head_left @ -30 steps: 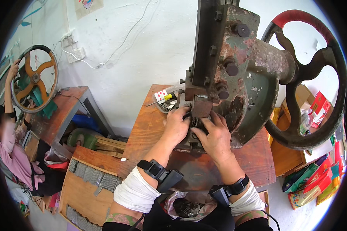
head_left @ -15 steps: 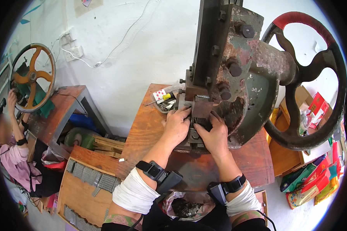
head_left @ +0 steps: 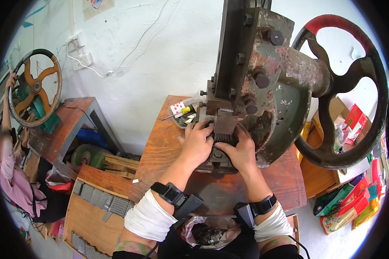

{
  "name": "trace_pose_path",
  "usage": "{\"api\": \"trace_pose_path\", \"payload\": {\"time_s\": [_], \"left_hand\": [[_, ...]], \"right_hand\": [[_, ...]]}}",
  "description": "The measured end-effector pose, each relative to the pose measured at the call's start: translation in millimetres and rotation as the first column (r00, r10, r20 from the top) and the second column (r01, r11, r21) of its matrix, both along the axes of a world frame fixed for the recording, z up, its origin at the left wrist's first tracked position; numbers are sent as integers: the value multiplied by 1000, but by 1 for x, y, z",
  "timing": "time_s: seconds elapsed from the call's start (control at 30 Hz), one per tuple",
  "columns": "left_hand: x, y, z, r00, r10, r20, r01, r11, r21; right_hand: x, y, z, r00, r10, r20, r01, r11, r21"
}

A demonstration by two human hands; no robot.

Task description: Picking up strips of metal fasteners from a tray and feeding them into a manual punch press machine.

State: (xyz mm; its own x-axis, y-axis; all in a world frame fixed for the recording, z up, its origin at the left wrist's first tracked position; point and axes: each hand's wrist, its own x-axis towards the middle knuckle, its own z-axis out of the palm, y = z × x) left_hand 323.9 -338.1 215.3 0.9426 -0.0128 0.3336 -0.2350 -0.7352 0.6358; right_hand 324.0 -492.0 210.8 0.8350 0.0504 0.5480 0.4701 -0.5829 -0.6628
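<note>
The person is working at a heavy fly press that is standing toward the back edge of a worn wooden bench. Both hands are meeting under the ram, at the die block near the middle of the bench. Between them is sitting a small dark ribbed metal piece, just below the ram's square nose.

The left hand is curling its fingers over the piece's left end, and the right hand is pressing fingers against its right end; both are closed narrowly on it, pinching rather than gripping wide.

The piece looks stiff, dense and heavy for its size, probably steel, with ridges that should give the fingertips a firm bite. The two short ends, clear of the ram's path, seem the sensible places to hold. Its long axis is running left to right across the bench, ribbed face toward the person.

A yellow-handled screwdriver is lying near the back edge, and the big spoked handwheel is hanging off the right side.
</note>
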Motion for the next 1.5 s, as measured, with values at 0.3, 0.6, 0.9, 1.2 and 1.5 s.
{"api": "trace_pose_path", "payload": {"time_s": [0.3,0.6,0.9,1.2,1.5], "left_hand": [[-3,6,4,996,-41,-76,29,986,-162],[11,14,-19,993,-115,4,112,949,-296],[5,10,-10,991,-125,-42,108,953,-284],[8,8,-16,996,-83,27,87,971,-221],[15,12,-25,992,-103,80,123,939,-321]], "right_hand": [[1,-6,7,981,160,-106,-154,986,66],[-18,-1,4,975,57,215,-10,976,-215],[-37,14,20,947,2,320,151,878,-453],[-34,15,17,922,-40,384,202,898,-392],[-21,20,7,911,-184,368,306,901,-306]]}}
